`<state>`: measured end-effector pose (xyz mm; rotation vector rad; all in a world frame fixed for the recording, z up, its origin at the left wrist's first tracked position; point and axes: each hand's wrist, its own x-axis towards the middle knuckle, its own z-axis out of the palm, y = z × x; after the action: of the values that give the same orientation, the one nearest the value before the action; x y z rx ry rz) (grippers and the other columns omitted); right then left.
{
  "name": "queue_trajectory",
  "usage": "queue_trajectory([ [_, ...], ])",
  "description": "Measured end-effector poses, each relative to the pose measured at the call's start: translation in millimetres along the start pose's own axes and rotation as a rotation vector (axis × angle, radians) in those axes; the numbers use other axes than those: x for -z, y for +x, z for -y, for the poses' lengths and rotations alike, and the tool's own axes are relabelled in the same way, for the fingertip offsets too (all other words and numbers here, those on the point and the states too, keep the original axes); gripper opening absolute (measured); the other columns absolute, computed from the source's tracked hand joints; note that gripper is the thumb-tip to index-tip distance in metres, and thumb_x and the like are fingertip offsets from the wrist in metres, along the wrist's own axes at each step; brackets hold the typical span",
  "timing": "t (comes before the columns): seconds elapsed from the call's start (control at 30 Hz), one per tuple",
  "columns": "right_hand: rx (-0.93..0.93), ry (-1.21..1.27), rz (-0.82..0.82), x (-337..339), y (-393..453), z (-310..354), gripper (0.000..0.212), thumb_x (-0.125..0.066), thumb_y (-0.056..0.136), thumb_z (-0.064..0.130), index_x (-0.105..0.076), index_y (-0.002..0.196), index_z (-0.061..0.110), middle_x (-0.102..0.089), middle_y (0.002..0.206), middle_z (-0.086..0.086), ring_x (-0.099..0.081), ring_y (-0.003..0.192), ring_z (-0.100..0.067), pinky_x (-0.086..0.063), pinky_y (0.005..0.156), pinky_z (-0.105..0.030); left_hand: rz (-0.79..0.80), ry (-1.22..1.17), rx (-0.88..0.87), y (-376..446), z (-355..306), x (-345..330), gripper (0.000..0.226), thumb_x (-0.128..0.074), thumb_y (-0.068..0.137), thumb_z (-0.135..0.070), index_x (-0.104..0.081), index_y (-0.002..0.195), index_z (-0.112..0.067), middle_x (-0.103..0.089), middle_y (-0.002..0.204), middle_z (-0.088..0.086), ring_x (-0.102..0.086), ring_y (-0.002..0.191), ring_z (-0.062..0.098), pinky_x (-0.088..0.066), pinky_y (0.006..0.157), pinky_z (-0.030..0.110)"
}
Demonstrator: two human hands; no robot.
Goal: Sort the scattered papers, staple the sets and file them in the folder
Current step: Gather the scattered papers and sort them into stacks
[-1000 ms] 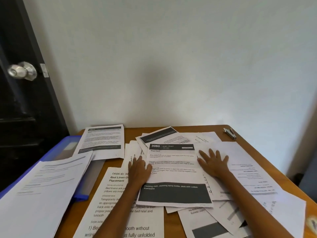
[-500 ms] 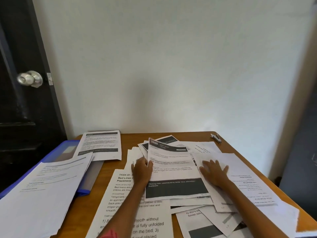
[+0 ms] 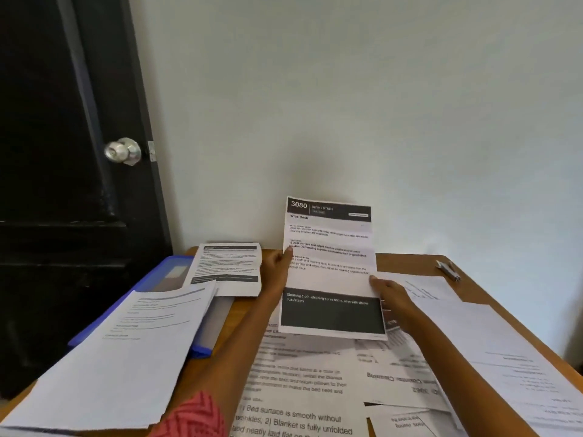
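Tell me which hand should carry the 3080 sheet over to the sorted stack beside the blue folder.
Left, probably. The left hand already pinches the 3080 sheet on its left edge, the side nearest the sorted stack and the blue folder. The right hand would have to cross over.

Wooden table (image 3: 407, 263): scattered papers (image 3: 303, 386), blue folder (image 3: 164, 272), stapler (image 3: 448, 270) (far right corner)

Held sheet (image 3: 329, 266): white, black header band with white "3080", dark grey block across lower part with white text. Other papers (image 3: 303, 389): white, black print. Folder (image 3: 164, 272): blue, grey inner panel. Worktop (image 3: 407, 263): orange-brown wood. Stapler (image 3: 448, 270): silver-grey. Sleeve (image 3: 192, 417): red, zigzag pattern. Door (image 3: 63, 152): black, silver knob (image 3: 123, 151). Wall (image 3: 347, 105): plain white.
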<state>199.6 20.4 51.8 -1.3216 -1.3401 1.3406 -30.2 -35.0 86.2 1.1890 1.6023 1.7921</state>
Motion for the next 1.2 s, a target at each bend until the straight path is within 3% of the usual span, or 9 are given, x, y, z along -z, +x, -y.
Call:
queue_trajectory([
  [0.07, 0.022, 0.039, 0.045, -15, 8, 1, 0.027, -0.056, 0.093, 0.016, -0.059, 0.114, 0.000, -0.064, 0.109, -0.014, -0.061, 0.085, -0.025, -0.050, 0.072, -0.033, -0.020, 0.093, 0.010, 12, 2, 11, 0.029, -0.051, 0.095, -0.025, -0.050, 0.071, -0.009, -0.054, 0.068, -0.001, -0.050, 0.063, 0.010, -0.037, 0.046, 0.006],
  [0.13, 0.074, -0.047, -0.025, -25, 19, 1, 0.028, -0.057, 0.090, 0.005, -0.059, 0.117, 0.001, -0.063, 0.116, -0.015, -0.061, 0.094, -0.029, -0.051, 0.086, -0.038, -0.007, 0.257, 0.030, 18, 11, 17, 0.031, -0.045, 0.097, -0.027, -0.052, 0.071, -0.012, -0.057, 0.074, 0.002, -0.051, 0.067, 0.013, -0.037, 0.050, 0.012],
  [0.23, 0.093, -0.124, -0.180, -32, 32, 2, 0.031, -0.056, 0.090, 0.004, -0.059, 0.120, 0.001, -0.059, 0.123, -0.017, -0.056, 0.108, -0.033, -0.045, 0.097, -0.041, 0.004, 0.652, 0.054, 17, 36, 22, 0.034, -0.034, 0.101, -0.028, -0.059, 0.094, -0.006, -0.061, 0.093, 0.010, -0.053, 0.081, 0.018, -0.039, 0.066, 0.027],
  [0.37, 0.110, -0.174, -0.253, -28, 48, -1, 0.031, -0.053, 0.092, 0.006, -0.056, 0.123, 0.001, -0.058, 0.126, -0.019, -0.055, 0.111, -0.035, -0.043, 0.098, -0.042, 0.112, 1.187, -0.212, 16, 76, 29, 0.018, -0.045, 0.096, -0.015, -0.054, 0.112, -0.013, -0.060, 0.113, 0.005, -0.056, 0.103, 0.020, -0.044, 0.080, 0.026],
  [0.47, 0.138, -0.200, -0.245, -25, 56, -2, 0.029, -0.053, 0.093, 0.007, -0.057, 0.121, 0.001, -0.059, 0.125, -0.018, -0.057, 0.108, -0.035, -0.044, 0.095, -0.041, 0.184, 1.259, -0.297, 26, 88, 31, 0.017, -0.042, 0.097, -0.020, -0.056, 0.108, -0.018, -0.058, 0.118, -0.001, -0.050, 0.111, 0.017, -0.036, 0.085, 0.024],
  [0.67, 0.117, -0.196, -0.214, -31, 73, -5, 0.030, -0.054, 0.093, 0.009, -0.056, 0.122, 0.002, -0.058, 0.126, -0.016, -0.057, 0.107, -0.035, -0.045, 0.094, -0.040, 0.291, 1.537, -0.400, 51, 89, 34, 0.028, -0.042, 0.098, -0.020, -0.053, 0.122, -0.013, -0.052, 0.131, 0.007, -0.041, 0.126, 0.024, -0.034, 0.100, 0.032],
  [0.97, 0.105, -0.173, -0.154, -71, 92, 0, 0.029, -0.053, 0.092, 0.004, -0.057, 0.120, 0.000, -0.056, 0.127, -0.016, -0.055, 0.111, -0.033, -0.046, 0.092, -0.036, 0.431, 1.737, -0.404, 60, 82, 43, 0.032, -0.045, 0.096, -0.011, -0.045, 0.128, -0.007, -0.044, 0.133, 0.015, -0.033, 0.132, 0.036, -0.046, 0.093, 0.041],
  [1.2, 0.098, -0.171, -0.138, -94, 99, 1, 0.028, -0.054, 0.091, 0.002, -0.057, 0.119, -0.002, -0.056, 0.127, -0.017, -0.055, 0.111, -0.034, -0.047, 0.092, -0.035, 0.310, 1.749, -0.285, 63, 69, 57, 0.024, -0.046, 0.097, -0.019, -0.056, 0.115, -0.007, -0.058, 0.118, 0.010, -0.059, 0.109, 0.023, -0.047, 0.090, 0.028],
])
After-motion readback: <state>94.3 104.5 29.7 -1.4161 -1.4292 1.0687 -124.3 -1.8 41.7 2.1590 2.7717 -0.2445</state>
